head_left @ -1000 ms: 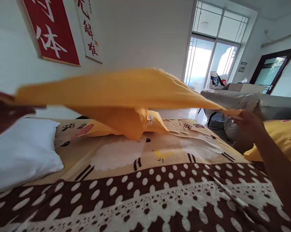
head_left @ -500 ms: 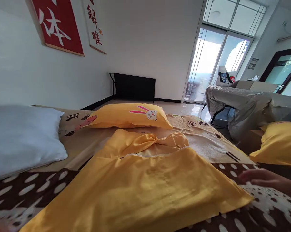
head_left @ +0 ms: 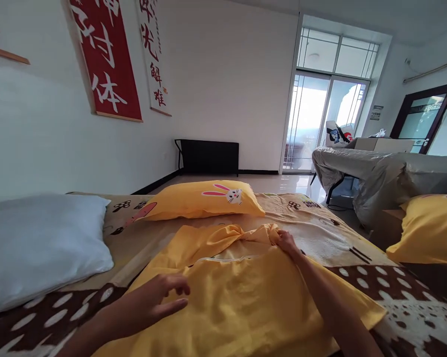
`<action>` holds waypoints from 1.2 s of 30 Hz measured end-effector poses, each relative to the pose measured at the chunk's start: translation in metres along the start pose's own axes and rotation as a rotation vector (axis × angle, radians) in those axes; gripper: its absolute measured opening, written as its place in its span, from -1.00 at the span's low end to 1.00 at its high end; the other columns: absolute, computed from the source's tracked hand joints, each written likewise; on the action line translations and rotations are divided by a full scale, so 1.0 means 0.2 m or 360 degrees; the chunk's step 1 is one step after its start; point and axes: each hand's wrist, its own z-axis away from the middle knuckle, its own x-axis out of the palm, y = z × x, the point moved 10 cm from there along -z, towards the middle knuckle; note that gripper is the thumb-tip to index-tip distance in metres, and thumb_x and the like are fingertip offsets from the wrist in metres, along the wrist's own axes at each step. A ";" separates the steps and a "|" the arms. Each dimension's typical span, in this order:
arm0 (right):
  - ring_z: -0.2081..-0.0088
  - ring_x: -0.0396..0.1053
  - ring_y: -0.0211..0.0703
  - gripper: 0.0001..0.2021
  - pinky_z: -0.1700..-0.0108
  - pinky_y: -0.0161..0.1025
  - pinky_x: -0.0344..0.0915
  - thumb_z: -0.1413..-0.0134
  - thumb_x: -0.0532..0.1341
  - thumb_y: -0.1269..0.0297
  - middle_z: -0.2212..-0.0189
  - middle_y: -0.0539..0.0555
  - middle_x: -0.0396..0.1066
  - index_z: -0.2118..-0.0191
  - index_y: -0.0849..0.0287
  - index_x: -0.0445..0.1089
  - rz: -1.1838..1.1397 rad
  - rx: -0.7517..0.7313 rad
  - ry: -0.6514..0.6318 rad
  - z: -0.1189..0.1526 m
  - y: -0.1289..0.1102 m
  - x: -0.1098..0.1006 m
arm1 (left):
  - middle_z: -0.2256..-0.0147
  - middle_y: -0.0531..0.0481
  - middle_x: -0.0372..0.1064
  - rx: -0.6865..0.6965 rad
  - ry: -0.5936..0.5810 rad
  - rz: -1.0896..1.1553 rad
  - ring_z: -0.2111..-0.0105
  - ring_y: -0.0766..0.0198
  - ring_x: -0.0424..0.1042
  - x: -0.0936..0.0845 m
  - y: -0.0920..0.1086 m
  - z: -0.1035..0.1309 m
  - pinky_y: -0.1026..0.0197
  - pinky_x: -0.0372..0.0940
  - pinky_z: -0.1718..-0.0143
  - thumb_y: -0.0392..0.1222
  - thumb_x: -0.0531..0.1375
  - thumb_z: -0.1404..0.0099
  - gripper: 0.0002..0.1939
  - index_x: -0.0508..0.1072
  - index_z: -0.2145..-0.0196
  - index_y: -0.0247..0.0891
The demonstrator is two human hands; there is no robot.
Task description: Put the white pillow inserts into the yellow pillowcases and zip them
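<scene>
A yellow pillowcase (head_left: 231, 302) lies spread in front of me, its zipped opening parted and the fabric beyond it bunched up. My right hand (head_left: 286, 241) has its fingers closed on the bunched far edge, at the right end of the opening. Over the left part of the pillowcase is my left hand (head_left: 167, 295), fingers apart and slightly curled, holding nothing. A white pillow (head_left: 48, 243) without a case rests to the left. Beyond the pillowcase lies a yellow pillow (head_left: 204, 201) with a rabbit face on it.
A patterned blanket (head_left: 327, 235) in tan and dark brown lies under everything. At the right, another yellow pillow (head_left: 431, 230) sits on a box. Farther back stand a plastic-covered table (head_left: 379, 161) and a black folded panel (head_left: 210, 157) by the wall.
My right hand has moved left and forward from the blanket and taken hold of the pillowcase's edge. My left hand has come up from the bottom left corner. The view has tilted up.
</scene>
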 end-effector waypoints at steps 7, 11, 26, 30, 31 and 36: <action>0.28 0.27 -0.20 -0.84 0.23 -0.26 0.23 -0.16 0.07 0.45 0.26 0.11 0.39 0.22 0.17 0.37 0.0936 -0.1471 -0.0188 0.64 -0.51 0.40 | 0.07 -0.05 0.39 0.0380 0.0495 0.0115 0.05 0.25 0.35 -0.06 0.28 -0.31 0.26 0.21 0.00 -0.24 -0.01 -0.28 -0.78 0.40 0.21 -0.22; 0.32 0.25 -0.18 -0.80 0.27 -0.24 0.25 -0.19 0.03 0.47 0.24 0.14 0.36 0.12 0.21 0.33 0.1201 -0.1758 -0.0156 0.94 -0.55 0.39 | -0.02 -0.09 0.34 0.0640 0.0367 -0.0161 -0.03 0.24 0.30 0.22 0.43 -0.53 0.21 0.17 -0.05 -0.37 -0.02 -0.24 -0.65 0.32 0.02 -0.26; 0.26 0.33 -0.18 -0.77 0.19 -0.29 0.21 -0.07 0.05 0.36 0.29 0.11 0.45 0.26 0.19 0.44 -0.0070 -0.0558 -0.0440 0.49 -0.41 0.25 | 0.50 -0.02 0.24 0.1169 0.1169 -0.1167 0.43 0.23 0.23 0.49 0.47 -0.36 0.08 0.15 0.24 -0.37 0.01 -0.30 -0.77 0.30 0.51 -0.29; 0.42 0.24 -0.25 -0.72 0.33 -0.33 0.16 0.21 0.24 0.37 0.45 -0.02 0.42 0.24 0.18 0.46 -0.0137 -0.0594 -0.0698 0.45 -0.45 0.41 | 0.51 -0.01 0.21 0.1232 0.1336 -0.1216 0.43 0.25 0.20 0.49 0.47 -0.26 0.09 0.14 0.26 -0.39 0.03 -0.28 -0.77 0.30 0.53 -0.30; 0.48 0.18 -0.29 -0.80 0.39 -0.35 0.11 0.25 0.24 0.39 0.55 -0.07 0.37 0.36 0.20 0.47 -0.0154 -0.0588 -0.0741 0.45 -0.44 0.44 | 0.51 -0.01 0.21 0.1241 0.1337 -0.1227 0.43 0.26 0.20 0.49 0.46 -0.24 0.09 0.14 0.26 -0.40 0.03 -0.28 -0.77 0.30 0.53 -0.30; 0.50 0.11 -0.33 -0.92 0.42 -0.38 0.05 0.24 0.18 0.39 0.66 -0.10 0.23 0.56 0.26 0.41 -0.0364 -0.0416 -0.0663 0.34 -0.34 0.39 | 0.55 0.03 0.15 0.1378 0.1242 -0.1123 0.47 0.29 0.15 0.50 0.44 -0.15 0.14 0.13 0.30 -0.41 0.03 -0.28 -0.75 0.26 0.55 -0.29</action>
